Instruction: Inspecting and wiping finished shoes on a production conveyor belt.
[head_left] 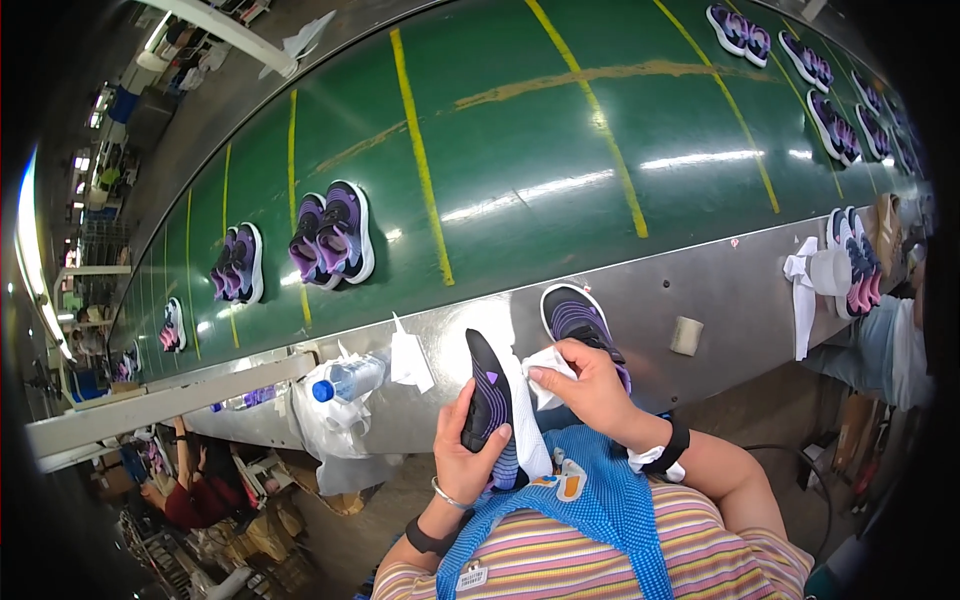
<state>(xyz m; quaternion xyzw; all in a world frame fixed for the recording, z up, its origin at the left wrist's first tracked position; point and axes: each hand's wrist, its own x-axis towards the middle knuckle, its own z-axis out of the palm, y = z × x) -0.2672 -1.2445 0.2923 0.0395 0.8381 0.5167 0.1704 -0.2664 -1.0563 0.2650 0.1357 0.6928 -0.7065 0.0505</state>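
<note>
My left hand (466, 442) is closed around a black and purple sneaker (488, 395), held tilted on its side with its white sole (528, 430) facing right. In my right hand (598, 393) a crumpled white cloth (549, 368) is pinched between thumb and fingers, close beside the sole's edge; whether it touches cannot be told. Just beyond that hand, a matching sneaker (578, 314) rests on the metal ledge (640, 300), its near part partly hidden by my right hand.
The green belt (520, 130) with yellow lines carries several sneaker pairs (332, 235). On the ledge are a white paper (409, 358), a blue-capped bottle (350, 380) by a plastic bag, and a beige block (686, 336). A metal bar (170, 403) crosses at left. Other people (195, 480) sit nearby.
</note>
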